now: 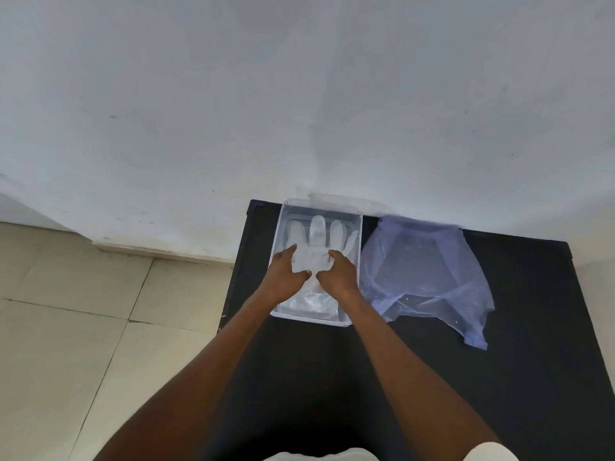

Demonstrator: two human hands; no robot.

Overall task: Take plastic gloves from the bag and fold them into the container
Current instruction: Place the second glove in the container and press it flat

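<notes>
A clear plastic container sits at the far left corner of a black table, its far end close against a pale wall. Inside it lies a translucent plastic glove, spread flat with 4 fingers pointing toward the wall and its cuff reaching the near end of the container. Both hands are down in the container on the glove's palm area. The left hand lies with its fingers spread and flat on the plastic, pressing rather than gripping. The right hand rests beside it, fingers curled down onto the glove; whether they pinch any plastic cannot be told. The 2 thumbs nearly meet over the middle of the glove. Just right of the container, touching or almost touching its side, lies a crumpled bluish translucent bag, flat on the table and clear of the hands. Left of the table is a beige tiled floor. Both bare forearms cross the near half of the table and cover part of the container's near rim.
</notes>
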